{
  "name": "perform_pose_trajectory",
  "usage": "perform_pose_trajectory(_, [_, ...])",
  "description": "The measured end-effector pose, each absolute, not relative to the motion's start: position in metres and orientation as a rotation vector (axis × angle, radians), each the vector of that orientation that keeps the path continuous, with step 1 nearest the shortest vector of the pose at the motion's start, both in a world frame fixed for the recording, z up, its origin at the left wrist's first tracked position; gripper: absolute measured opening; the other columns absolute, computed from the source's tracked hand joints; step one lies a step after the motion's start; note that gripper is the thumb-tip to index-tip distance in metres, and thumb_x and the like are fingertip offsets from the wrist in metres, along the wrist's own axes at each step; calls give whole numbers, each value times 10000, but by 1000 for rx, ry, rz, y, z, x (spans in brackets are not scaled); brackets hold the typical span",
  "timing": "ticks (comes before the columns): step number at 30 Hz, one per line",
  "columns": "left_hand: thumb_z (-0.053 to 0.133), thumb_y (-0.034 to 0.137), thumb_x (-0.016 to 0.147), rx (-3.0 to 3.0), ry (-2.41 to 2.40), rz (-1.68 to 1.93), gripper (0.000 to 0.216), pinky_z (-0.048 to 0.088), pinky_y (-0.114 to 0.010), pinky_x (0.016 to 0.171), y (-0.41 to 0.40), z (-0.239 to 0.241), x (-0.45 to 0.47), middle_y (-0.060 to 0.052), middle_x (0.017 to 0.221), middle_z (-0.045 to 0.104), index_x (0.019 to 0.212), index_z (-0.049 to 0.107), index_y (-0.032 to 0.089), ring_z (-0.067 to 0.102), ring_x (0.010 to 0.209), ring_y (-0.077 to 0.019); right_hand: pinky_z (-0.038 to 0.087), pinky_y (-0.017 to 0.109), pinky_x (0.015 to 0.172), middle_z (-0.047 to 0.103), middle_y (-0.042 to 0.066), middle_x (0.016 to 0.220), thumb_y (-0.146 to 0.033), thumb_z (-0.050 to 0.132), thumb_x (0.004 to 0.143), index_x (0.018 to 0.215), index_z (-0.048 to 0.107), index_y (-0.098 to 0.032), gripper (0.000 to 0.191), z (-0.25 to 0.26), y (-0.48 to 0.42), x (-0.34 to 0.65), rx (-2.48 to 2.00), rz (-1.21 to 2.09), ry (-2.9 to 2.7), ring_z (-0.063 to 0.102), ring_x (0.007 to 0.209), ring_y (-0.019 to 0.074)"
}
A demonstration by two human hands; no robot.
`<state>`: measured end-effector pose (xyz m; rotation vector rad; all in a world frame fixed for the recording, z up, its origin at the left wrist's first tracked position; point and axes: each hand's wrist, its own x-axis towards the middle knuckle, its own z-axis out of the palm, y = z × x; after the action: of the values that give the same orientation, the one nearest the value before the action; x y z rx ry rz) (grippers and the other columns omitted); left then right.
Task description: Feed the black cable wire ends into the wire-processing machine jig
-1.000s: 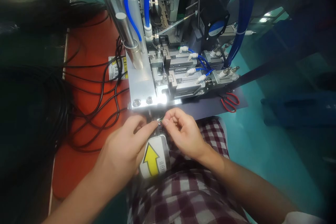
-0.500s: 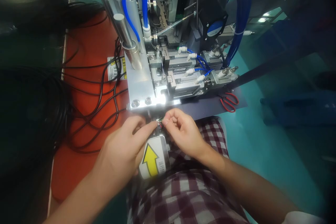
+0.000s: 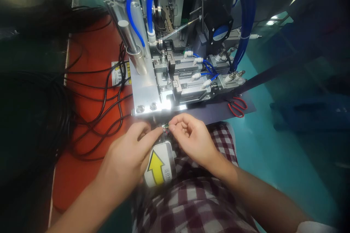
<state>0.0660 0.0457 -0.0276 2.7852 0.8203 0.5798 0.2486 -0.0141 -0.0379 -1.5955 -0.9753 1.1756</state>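
Note:
My left hand [image 3: 127, 153] is closed in a pinch, thumb pointing right, at the front edge of the machine. What its fingertips grip is small and mostly hidden. Thin coloured wires [image 3: 166, 127], with green and red among them, show between the two hands. My right hand [image 3: 193, 138] pinches these wires between thumb and forefinger, its other fingers curled. Just below the fingertips is a white plate [image 3: 168, 156] with a yellow arrow, partly covered by my left hand.
Ahead stands a machine with a metal base plate [image 3: 144, 93], pneumatic cylinders [image 3: 191, 89] and blue hoses [image 3: 244, 40]. Black cables [image 3: 105, 94] spread over an orange surface [image 3: 84, 174] at left. Red-handled cutters [image 3: 237, 107] lie on a dark sheet [image 3: 218, 114] at right.
The view has shifted slightly. Both hands keep their pinch in nearly the same place, and a little more of the green wire shows between them.

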Motion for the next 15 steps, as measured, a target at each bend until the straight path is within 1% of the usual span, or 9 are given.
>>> perform_pose_trajectory(6, [428,100,937,2778,808,587,285,488,-201,551,46,-29,67,-53,906,573,1112,652,129,614,665,-117,327,213,455,466,-69,564,-281,624,859,805,600,-182,115,-41,-12,245,-1570,1189,-946,414,481,77])
perform_pose_trajectory(11, [436,87,930,2786,791,610,278,489,-209,546,46,-30,67,-55,894,567,1105,650,115,616,665,-124,323,211,448,450,-78,552,-296,614,877,813,591,-183,132,-44,-13,246,-1529,1240,-915,394,469,73])
perform_pose_trajectory(15, [435,74,924,2784,813,600,288,478,-202,529,46,-32,65,-58,914,576,1114,646,123,616,668,-121,328,211,459,449,-78,560,-285,597,886,816,576,-186,123,-43,-12,244,-1526,1214,-966,404,479,76])
